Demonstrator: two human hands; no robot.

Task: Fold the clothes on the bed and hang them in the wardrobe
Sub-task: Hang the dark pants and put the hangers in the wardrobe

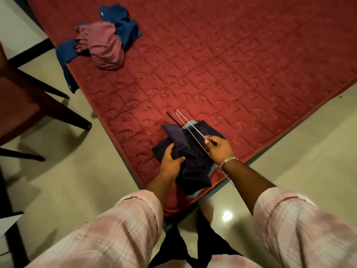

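Glossy pale tiled floor with a light glare, dark wooden chair at left

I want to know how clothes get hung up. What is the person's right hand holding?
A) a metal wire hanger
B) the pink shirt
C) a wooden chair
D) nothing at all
A: the right hand grips a thin metal wire hanger over the dark garment that the left hand holds at the corner of the red bed.
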